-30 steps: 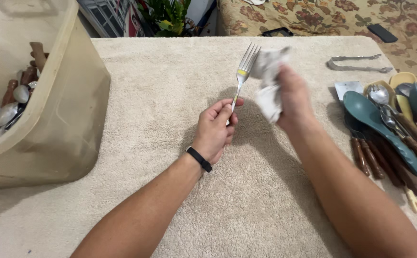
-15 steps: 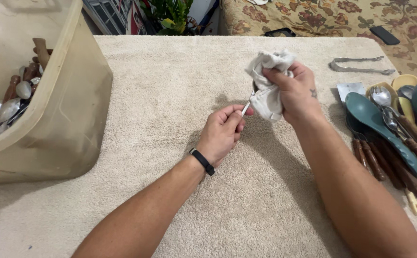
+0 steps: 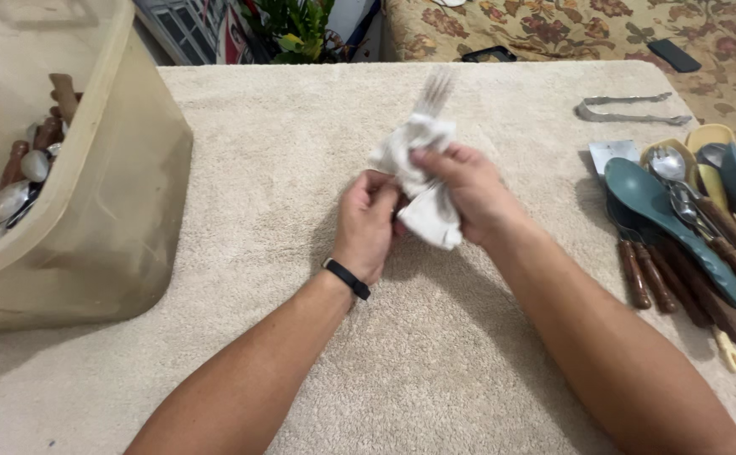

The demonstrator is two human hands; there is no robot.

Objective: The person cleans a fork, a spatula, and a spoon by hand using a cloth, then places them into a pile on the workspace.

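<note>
Table (image 3: 241,379) under a beige towel. Translucent bin (image 3: 115,211) at left, cutlery inside. Row of spoons and spatulas (image 3: 688,227) at right; metal tongs (image 3: 629,109) beyond them. Mid-table, above the towel: left hand (image 3: 366,226) closed on the handle end of a fork (image 3: 433,91). Right hand (image 3: 467,190) clamped around a white cloth (image 3: 419,181) wrapped on the fork's shaft; blurred tines stick out above.

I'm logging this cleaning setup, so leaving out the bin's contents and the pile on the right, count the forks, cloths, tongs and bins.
fork: 1
cloth: 1
tongs: 1
bin: 1
Total: 4
</note>
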